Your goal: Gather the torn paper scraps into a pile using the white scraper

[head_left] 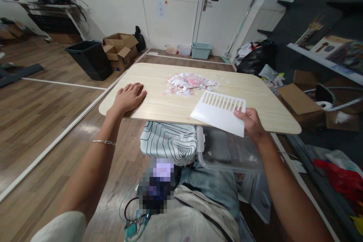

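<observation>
My right hand [251, 123] grips a white plastic scraper [218, 111] by its right edge, thumb on top. A row of long slots runs along the scraper's far side, and its near edge reaches past the front of the table [159, 107]. Palm down, my left hand [130, 96] rests on the left part of the tabletop with its fingers stretched out and nothing in them. Between and beyond both hands lies a heap of white and pink paper scraps [190, 82]. A few small bits are scattered around it.
Under the table's front edge are a patterned cushioned stool [170, 141] and a clear plastic bin [229, 147]. A black bin [89, 60] and open cardboard boxes [120, 49] stand at the left. More boxes [300, 100] and bags line the right side.
</observation>
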Tool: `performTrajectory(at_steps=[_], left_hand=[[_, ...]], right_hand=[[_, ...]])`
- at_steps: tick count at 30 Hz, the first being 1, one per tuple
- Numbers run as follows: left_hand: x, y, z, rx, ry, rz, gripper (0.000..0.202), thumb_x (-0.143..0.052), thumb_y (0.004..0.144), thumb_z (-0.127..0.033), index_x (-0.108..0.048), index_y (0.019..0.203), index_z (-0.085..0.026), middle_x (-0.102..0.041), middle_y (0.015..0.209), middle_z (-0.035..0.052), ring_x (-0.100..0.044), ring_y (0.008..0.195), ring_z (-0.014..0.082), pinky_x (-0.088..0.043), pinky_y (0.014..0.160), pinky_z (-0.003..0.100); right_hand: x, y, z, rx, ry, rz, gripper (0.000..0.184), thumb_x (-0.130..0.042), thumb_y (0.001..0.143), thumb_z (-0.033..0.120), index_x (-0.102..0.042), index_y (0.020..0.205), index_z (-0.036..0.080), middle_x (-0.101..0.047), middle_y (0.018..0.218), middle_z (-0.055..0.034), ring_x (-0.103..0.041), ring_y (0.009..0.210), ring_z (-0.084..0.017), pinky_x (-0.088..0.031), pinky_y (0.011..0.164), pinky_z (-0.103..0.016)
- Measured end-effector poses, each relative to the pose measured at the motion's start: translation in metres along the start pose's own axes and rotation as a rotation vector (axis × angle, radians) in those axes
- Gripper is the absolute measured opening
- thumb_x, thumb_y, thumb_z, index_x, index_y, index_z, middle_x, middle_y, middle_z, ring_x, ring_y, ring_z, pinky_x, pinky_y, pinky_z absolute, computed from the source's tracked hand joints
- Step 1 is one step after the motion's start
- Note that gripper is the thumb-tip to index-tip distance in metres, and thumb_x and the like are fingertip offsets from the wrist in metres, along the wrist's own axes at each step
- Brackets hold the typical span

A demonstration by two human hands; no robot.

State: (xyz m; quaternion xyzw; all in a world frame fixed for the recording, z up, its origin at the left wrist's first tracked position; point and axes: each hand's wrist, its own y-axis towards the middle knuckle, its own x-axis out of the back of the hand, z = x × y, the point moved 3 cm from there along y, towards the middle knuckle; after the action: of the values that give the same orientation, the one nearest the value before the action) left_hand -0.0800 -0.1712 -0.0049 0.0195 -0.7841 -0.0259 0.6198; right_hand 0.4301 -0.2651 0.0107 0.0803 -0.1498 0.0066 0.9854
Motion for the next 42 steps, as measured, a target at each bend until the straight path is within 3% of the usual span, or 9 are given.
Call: performTrajectory(at_steps=[7,12,16,19,23,32,36,39,42], left_hand=[[-0.002,0.000,0.002,-0.012,-0.021,-0.022,0.081,-0.030,0.124,-0.067,-0.066,0.185,-0.028,-0.056,0.208,0.0140,-0.047,0.195,0.0432,-0.035,0.159,0.072],[-0.002,0.000,0.003,-0.015,-0.028,-0.037,0.077,-0.032,0.125,-0.065,-0.068,0.184,-0.031,-0.058,0.207,0.0114,-0.047,0.194,0.0420,-0.036,0.159,0.073],[-0.002,0.001,0.004,-0.017,-0.019,-0.027,0.081,-0.031,0.125,-0.066,-0.067,0.185,-0.027,-0.056,0.208,0.0142,-0.048,0.194,0.0435,-0.036,0.159,0.073],[-0.002,0.001,0.003,-0.016,-0.011,-0.016,0.085,-0.029,0.124,-0.067,-0.066,0.187,-0.023,-0.054,0.209,0.0165,-0.047,0.195,0.0445,-0.036,0.159,0.073],[-0.002,0.001,0.004,-0.006,-0.016,-0.009,0.085,-0.029,0.123,-0.068,-0.065,0.187,-0.026,-0.053,0.209,0.0140,-0.045,0.196,0.0433,-0.033,0.160,0.073],[-0.002,0.001,0.006,-0.015,-0.035,-0.026,0.078,-0.032,0.124,-0.068,-0.068,0.183,-0.032,-0.057,0.207,0.0112,-0.048,0.195,0.0426,-0.033,0.160,0.073],[-0.002,0.000,0.004,-0.005,-0.015,-0.008,0.082,-0.030,0.124,-0.069,-0.067,0.185,-0.029,-0.054,0.209,0.0121,-0.046,0.196,0.0416,-0.033,0.161,0.070],[-0.001,-0.001,0.001,-0.004,-0.005,-0.005,0.083,-0.030,0.124,-0.065,-0.066,0.186,-0.024,-0.053,0.209,0.0145,-0.045,0.196,0.0434,-0.033,0.161,0.071],[0.000,-0.003,-0.002,0.005,0.004,-0.012,0.083,-0.030,0.124,-0.061,-0.066,0.187,-0.020,-0.053,0.209,0.0164,-0.046,0.196,0.0440,-0.033,0.161,0.072]], right_hand=[[-0.004,-0.001,0.008,0.008,-0.069,0.159,0.069,-0.099,0.086,0.082,-0.068,0.059,0.026,-0.059,0.058,-0.0016,-0.047,0.055,-0.018,-0.032,0.051,-0.034],[-0.003,0.000,0.007,0.018,-0.103,0.208,0.069,-0.097,0.088,0.081,-0.068,0.057,0.026,-0.058,0.058,-0.0017,-0.048,0.056,-0.018,-0.034,0.053,-0.034],[-0.003,0.000,0.009,0.029,-0.122,0.229,0.072,-0.095,0.089,0.084,-0.067,0.058,0.026,-0.058,0.060,-0.0016,-0.048,0.058,-0.018,-0.034,0.052,-0.034],[-0.004,-0.001,0.011,0.027,-0.139,0.251,0.074,-0.095,0.090,0.085,-0.062,0.058,0.027,-0.052,0.058,0.0003,-0.044,0.057,-0.016,-0.030,0.051,-0.033],[-0.004,-0.002,0.011,0.016,-0.145,0.260,0.076,-0.096,0.090,0.084,-0.056,0.058,0.028,-0.046,0.059,0.0025,-0.039,0.057,-0.014,-0.025,0.052,-0.032],[-0.003,-0.001,0.008,0.010,-0.078,0.217,0.077,-0.104,0.084,0.086,-0.064,0.059,0.025,-0.052,0.061,0.0016,-0.043,0.058,-0.015,-0.031,0.053,-0.032],[-0.001,0.004,-0.005,0.030,0.025,0.088,0.082,-0.103,0.081,0.099,-0.071,0.068,0.025,-0.061,0.064,-0.0002,-0.051,0.058,-0.017,-0.039,0.050,-0.032],[0.000,0.011,-0.015,0.067,0.130,-0.044,0.088,-0.098,0.075,0.112,-0.070,0.078,0.028,-0.065,0.069,0.0002,-0.060,0.061,-0.019,-0.052,0.049,-0.031],[0.002,0.016,-0.022,0.089,0.226,-0.134,0.089,-0.099,0.073,0.113,-0.076,0.098,0.031,-0.080,0.093,-0.0007,-0.078,0.079,-0.022,-0.068,0.054,-0.031]])
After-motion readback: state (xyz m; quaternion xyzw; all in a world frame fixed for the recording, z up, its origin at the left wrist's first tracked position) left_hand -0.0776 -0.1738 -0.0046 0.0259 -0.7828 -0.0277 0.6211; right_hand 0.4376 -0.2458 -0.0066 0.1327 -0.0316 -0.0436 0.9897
